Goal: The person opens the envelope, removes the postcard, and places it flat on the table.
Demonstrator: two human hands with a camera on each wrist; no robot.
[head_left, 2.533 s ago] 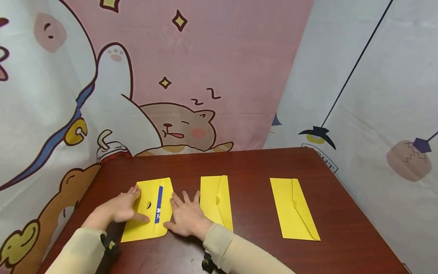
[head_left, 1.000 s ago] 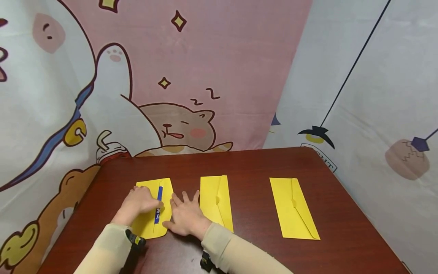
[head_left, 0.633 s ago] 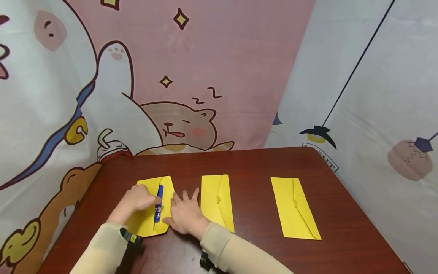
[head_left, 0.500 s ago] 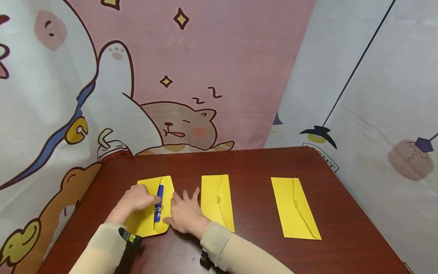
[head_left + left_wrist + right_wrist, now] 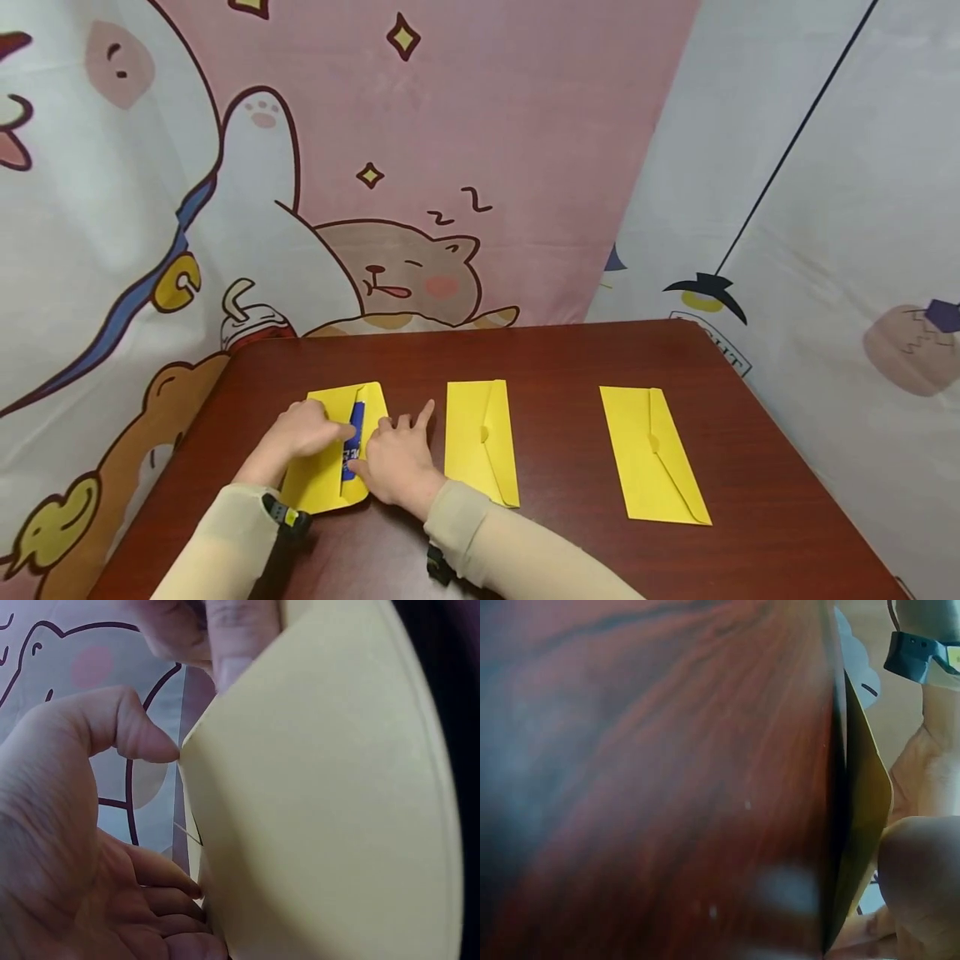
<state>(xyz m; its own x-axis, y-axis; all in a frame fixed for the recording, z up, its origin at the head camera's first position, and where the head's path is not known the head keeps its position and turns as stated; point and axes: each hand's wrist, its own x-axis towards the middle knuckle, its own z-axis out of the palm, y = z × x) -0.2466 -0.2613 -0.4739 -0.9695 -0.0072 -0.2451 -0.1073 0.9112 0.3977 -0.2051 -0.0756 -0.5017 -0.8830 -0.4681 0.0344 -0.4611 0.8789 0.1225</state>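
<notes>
Head view shows the left hand (image 5: pixel 303 428) pinching the leftmost yellow envelope (image 5: pixel 318 483) on the table (image 5: pixel 562 458), with a blue item (image 5: pixel 351 451) showing inside; the right hand (image 5: pixel 402 465) touches its flap (image 5: pixel 374 408), but whether it grasps cannot be told

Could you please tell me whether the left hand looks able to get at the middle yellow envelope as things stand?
Probably not directly: the left hand is busy at the left envelope, and the right hand sits between it and the middle envelope.
</notes>
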